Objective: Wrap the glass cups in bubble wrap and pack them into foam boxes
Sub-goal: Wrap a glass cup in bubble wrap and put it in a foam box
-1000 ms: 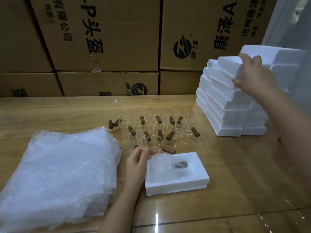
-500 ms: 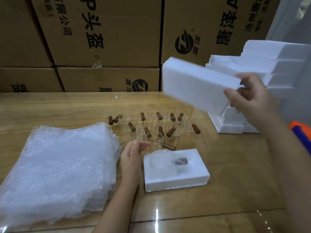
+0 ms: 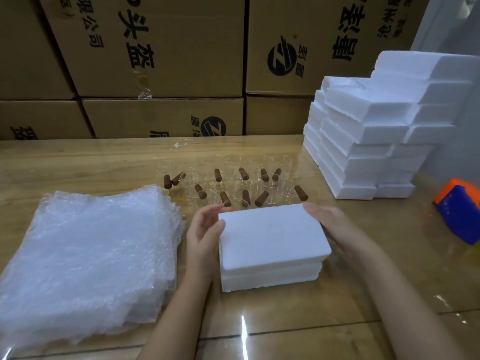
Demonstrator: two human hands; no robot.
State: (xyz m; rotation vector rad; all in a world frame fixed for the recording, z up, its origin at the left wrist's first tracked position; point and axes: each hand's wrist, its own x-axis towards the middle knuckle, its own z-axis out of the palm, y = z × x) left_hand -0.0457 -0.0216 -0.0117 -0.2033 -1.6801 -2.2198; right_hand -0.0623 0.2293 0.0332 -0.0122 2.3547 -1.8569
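Note:
A white foam lid (image 3: 272,236) lies on top of the foam box base (image 3: 272,278) in front of me, hiding the wrapped cup inside. My left hand (image 3: 204,231) holds the lid's left edge with thumb and curled fingers. My right hand (image 3: 333,224) grips the lid's right end. Several clear glass cups with brown wooden handles (image 3: 241,185) stand behind the box. A thick stack of bubble wrap sheets (image 3: 88,255) lies on the left.
A tall stack of white foam box halves (image 3: 374,136) stands at the back right. An orange and blue tape dispenser (image 3: 459,209) sits at the right edge. Cardboard cartons (image 3: 161,61) wall off the back of the wooden table (image 3: 298,320).
My right hand carried a foam piece from the stack down onto the box with the wrapped cup. My left hand moved from beside the box onto the lid's left edge.

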